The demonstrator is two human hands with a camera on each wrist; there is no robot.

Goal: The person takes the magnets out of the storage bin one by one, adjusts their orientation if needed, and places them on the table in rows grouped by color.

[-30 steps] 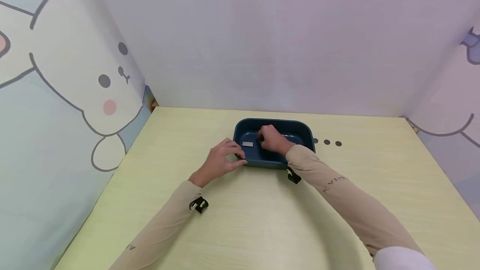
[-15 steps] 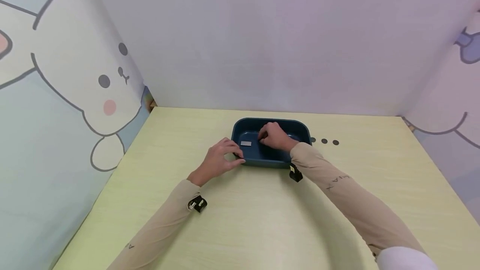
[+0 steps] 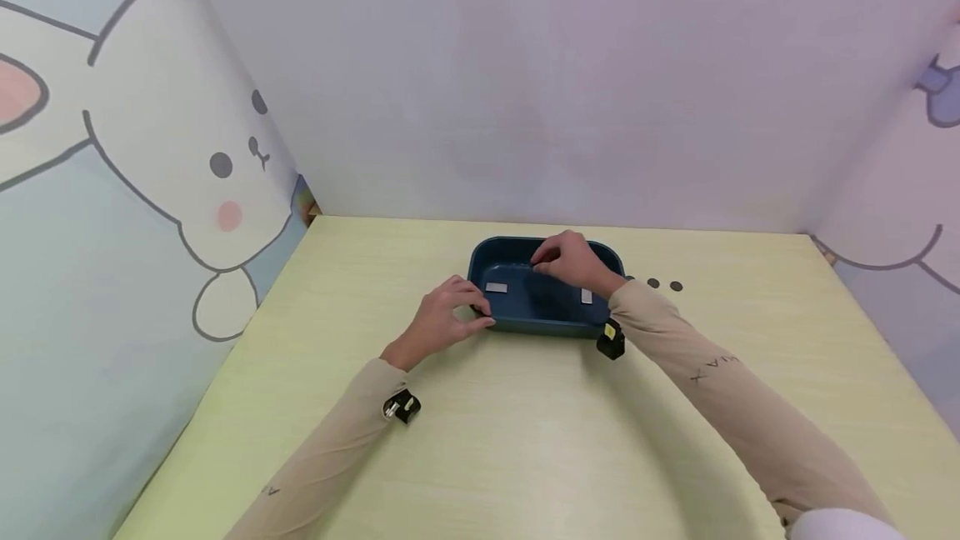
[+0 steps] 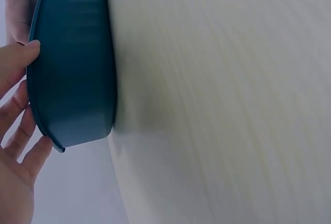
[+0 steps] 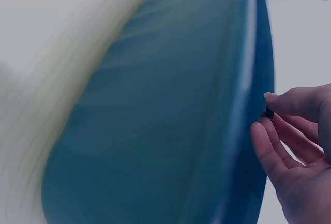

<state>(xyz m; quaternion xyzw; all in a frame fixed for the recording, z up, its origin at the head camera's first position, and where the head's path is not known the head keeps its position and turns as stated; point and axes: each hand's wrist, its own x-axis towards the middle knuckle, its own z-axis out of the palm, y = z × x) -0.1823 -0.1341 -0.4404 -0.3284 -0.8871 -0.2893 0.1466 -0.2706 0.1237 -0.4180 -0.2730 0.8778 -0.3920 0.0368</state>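
Tray: On my head feed I see the dark teal, round-cornered rectangular plastic tray flat on the pale yellow wood-grained counter, at twelve o'clock beyond the two arms. The clock below is centred on this tray.
Left hand: I see the left hand at eight o'clock, its fingers grasping the tray's corner, the thumb against the outer wall.
Right hand: The right hand is over the tray toward one o'clock, near the far rim; its fingers pinch a small dark piece, too small for me to tell its full shape.
Inside the tray: I make out a pale, flat rectangular plate at nine o'clock, lying crosswise, and a second pale rectangular plate between three and four, its long side pointing toward six.
Three o'clock, outside: A row of dark grey round discs lies on the counter; the one nearest the tray is partly hidden.
Backdrop: A plain lavender sheet rises at twelve.
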